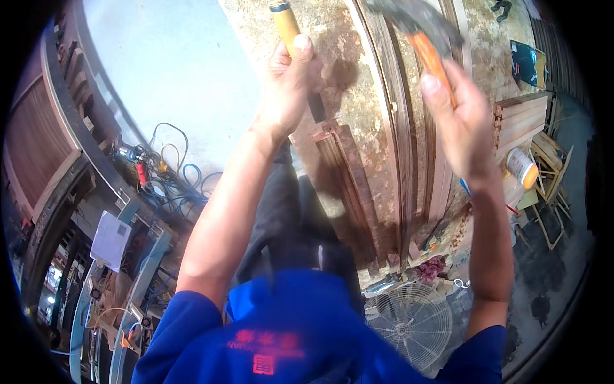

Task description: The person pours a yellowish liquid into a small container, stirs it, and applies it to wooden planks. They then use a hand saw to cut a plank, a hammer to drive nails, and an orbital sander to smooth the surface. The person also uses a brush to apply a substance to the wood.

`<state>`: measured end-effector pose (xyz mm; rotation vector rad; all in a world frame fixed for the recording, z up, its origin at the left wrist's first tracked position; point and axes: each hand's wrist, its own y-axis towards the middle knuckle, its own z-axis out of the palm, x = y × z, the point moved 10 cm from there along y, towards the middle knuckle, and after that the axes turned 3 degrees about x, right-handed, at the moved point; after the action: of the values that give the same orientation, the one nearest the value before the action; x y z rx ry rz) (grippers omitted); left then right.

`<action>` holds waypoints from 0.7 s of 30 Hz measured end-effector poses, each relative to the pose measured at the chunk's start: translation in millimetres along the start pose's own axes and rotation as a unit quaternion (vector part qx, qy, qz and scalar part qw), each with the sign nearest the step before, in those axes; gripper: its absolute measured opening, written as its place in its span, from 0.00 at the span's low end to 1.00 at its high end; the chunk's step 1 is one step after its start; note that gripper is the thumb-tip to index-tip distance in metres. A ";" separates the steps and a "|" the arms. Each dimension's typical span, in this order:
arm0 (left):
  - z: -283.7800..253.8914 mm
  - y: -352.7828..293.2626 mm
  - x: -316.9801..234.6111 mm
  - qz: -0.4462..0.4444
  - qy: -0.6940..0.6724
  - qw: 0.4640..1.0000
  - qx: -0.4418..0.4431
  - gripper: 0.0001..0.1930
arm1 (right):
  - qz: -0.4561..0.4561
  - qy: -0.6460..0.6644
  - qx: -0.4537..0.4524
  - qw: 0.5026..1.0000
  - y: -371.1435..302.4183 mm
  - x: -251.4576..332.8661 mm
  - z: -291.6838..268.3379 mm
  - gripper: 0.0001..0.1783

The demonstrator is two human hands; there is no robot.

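My left hand [286, 86] is wrapped round a chisel [288, 25] with a yellow handle and a dark cap at its top. The chisel's dark blade comes out below the hand, its tip at the notched end of a reddish-brown wooden piece [348, 182]. I cannot tell whether the tip touches the wood. To the right, my right hand [462, 121] grips the orange handle of a hammer [428, 54]. The hammer is raised, apart from the chisel, and its dark head is smeared by motion.
Long wooden strips [401, 128] lie on the mottled work surface [358, 83]. Stacked timber [521, 121] and a white tub with an orange lid [523, 168] are at right. A round fan guard [409, 323] stands near me. Tangled cables [182, 182] lie at left.
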<state>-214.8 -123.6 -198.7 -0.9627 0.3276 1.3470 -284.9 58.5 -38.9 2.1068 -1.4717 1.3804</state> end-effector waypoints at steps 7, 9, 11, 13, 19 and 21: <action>-11.7 -4.8 13.6 -0.007 -0.016 0.999 -0.030 0.20 | -0.023 -0.136 0.092 0.986 49.7 41.4 6.0 0.28; -10.6 -5.5 14.5 -0.007 -0.035 0.999 -0.014 0.20 | -0.003 -0.217 0.198 0.956 68.8 47.5 9.6 0.26; -10.6 -9.8 6.5 -0.016 -0.039 0.999 -0.023 0.20 | 0.020 -0.208 0.287 0.935 78.4 57.3 13.5 0.33; -18.1 -9.8 -2.7 0.001 -0.041 0.998 -0.055 0.20 | 0.017 -0.216 0.283 0.934 83.8 62.2 18.6 0.29; -24.3 -5.8 -11.4 -0.005 0.010 0.995 -0.102 0.19 | -0.102 -0.225 0.181 0.952 91.5 97.7 30.0 0.28; -19.1 -2.9 -1.5 -0.038 -0.013 0.996 -0.084 0.23 | -0.147 -0.221 0.171 0.949 94.2 107.6 31.9 0.27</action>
<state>-206.5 -138.5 -207.8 -1.0865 0.1579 1.3313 -338.7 -72.3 -0.5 2.8642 -1.0254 1.1659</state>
